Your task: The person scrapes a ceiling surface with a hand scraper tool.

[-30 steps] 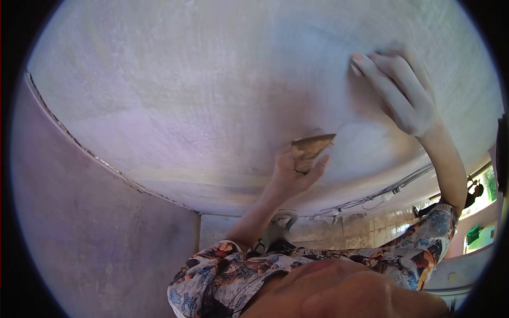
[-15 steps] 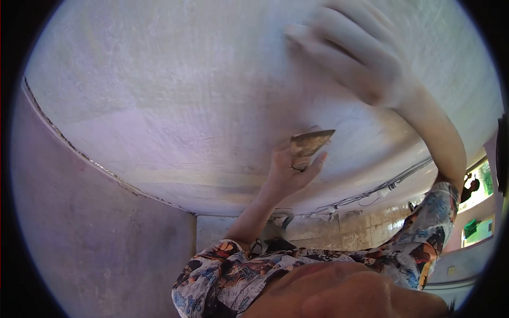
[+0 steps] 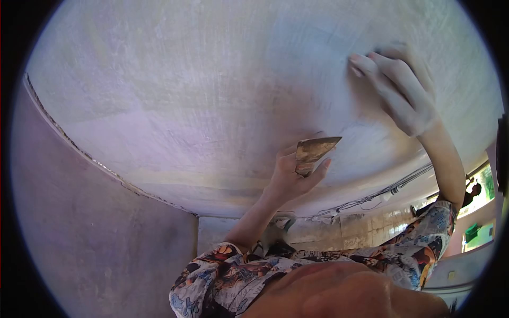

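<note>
My left hand (image 3: 289, 177) is closed around a putty knife (image 3: 317, 151), its handle hidden in the fist. The knife's triangular blade is stained brown and points up and right, in front of the pale wall (image 3: 175, 95). Higher up on the right, my right hand (image 3: 405, 90) is against the same wall, fingers bent and drawn together. Whatever may be under those fingers is hidden, and their far edge is blurred.
A darker wall (image 3: 95, 212) meets the pale one at a cracked seam on the left. Cables (image 3: 366, 200) run along the lower wall at right. Near a bright window (image 3: 480, 188) at far right is a dark figure of a person (image 3: 472, 192).
My right hand has moved right and down across the wall, and its blur has lessened. My left hand with the putty knife has shifted slightly right and down in view.
</note>
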### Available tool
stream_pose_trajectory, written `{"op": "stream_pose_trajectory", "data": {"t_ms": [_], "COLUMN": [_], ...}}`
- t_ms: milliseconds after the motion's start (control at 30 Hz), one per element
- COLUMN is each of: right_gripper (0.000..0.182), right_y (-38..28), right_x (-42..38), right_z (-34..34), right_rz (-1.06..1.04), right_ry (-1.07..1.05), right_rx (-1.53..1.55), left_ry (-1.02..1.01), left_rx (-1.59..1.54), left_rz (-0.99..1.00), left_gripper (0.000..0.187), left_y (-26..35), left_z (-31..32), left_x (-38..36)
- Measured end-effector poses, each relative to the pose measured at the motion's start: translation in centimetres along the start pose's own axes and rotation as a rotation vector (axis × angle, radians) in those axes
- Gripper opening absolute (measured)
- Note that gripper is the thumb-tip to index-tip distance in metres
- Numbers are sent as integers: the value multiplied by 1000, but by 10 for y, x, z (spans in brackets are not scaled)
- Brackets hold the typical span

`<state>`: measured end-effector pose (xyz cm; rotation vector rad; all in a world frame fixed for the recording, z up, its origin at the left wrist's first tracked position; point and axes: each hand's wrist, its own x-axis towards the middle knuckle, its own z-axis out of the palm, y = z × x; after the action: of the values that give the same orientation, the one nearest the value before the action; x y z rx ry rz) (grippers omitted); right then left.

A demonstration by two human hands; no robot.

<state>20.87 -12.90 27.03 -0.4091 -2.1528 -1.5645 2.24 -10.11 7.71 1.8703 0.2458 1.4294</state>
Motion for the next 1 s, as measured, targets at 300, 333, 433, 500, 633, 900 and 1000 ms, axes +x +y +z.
{"op": "stream_pose_trajectory", "data": {"t_ms": [300, 333, 433, 500, 633, 900, 1000], "right_gripper": [43, 40, 40, 42, 36, 42, 46], "right_y": [3, 2, 8, 2, 6, 7, 9], "right_x": [26, 24, 56, 52, 22, 3, -7], "right_z": [-11, -14, 3, 7, -10, -4, -5], "right_rz": [-15, 22, -101, 8, -8, 43, 41], "right_ry": [-47, -86, -42, -49, -83, -105, -101], "right_rx": [-48, -64, -34, 46, -106, -64, -51], "left_ry": [29, 15, 74, 81, 50, 72, 55], "left_rx": [-5, 8, -22, -15, -23, 28, 8], "left_rz": [-2, -15, 57, 29, 21, -5, -15], "left_gripper": [28, 27, 25, 25, 24, 24, 25], "left_y": [5, 6, -4, -4, -9, -9, -10], "left_z": [-6, -5, -6, -9, -10, -19, -14], "left_x": [1, 1, -4, -4, 1, -2, 6]}}
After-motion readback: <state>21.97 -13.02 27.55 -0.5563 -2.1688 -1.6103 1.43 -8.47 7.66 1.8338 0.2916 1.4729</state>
